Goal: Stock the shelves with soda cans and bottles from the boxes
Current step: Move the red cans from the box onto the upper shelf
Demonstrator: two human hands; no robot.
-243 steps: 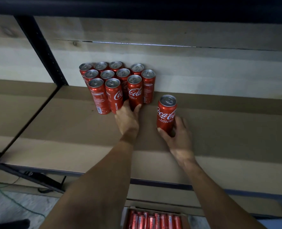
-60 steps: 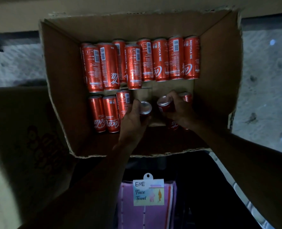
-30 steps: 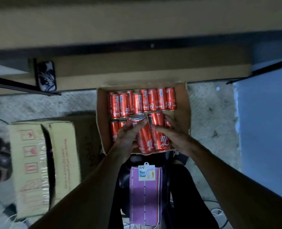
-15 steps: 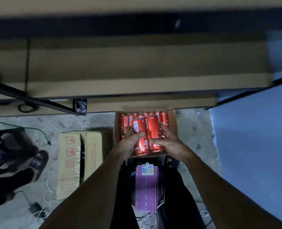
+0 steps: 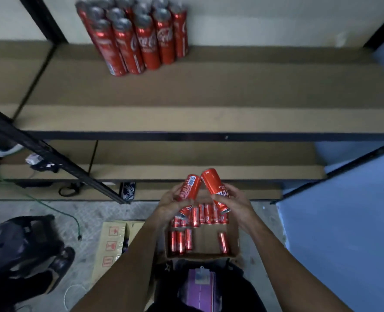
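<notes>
- Grip: left hand (image 5: pixel 175 204) has its fingers wrapped round the left can (image 5: pixel 189 188); right hand (image 5: pixel 237 204) has its fingers wrapped round the right can (image 5: pixel 214 185). Neither hand is free.
- Location of load: both cans are held in the air above the open box (image 5: pixel 205 240), in front of the lower shelf (image 5: pixel 209 154) and clear of the spare cans (image 5: pixel 205 213) lying in the box.
- Axis: each held can is tilted, not upright. Far ends lean toward each other and meet or nearly meet; which of the two cannot be told. Near ends splay outward into the palms.
- Target: block of cans (image 5: pixel 141 39) stands upright and tightly packed at the back of the upper shelf (image 5: pixel 231 91), toward its left end. From the fingers it lies ahead, higher and to the left. Bare board adjoins the block on its right and front.
- Nearer hand: left hand sits slightly closer to the block, so the left can probably seats first against it, with the right can alongside.
- Requirement, as judged: both cans need turning upright before the bases meet the board.
- Risk, as judged: stocked cans are tall, slim and close together; a sideways knock on arrival could topple several.
- Progress, as judged: early; many cans remain boxed.
</notes>
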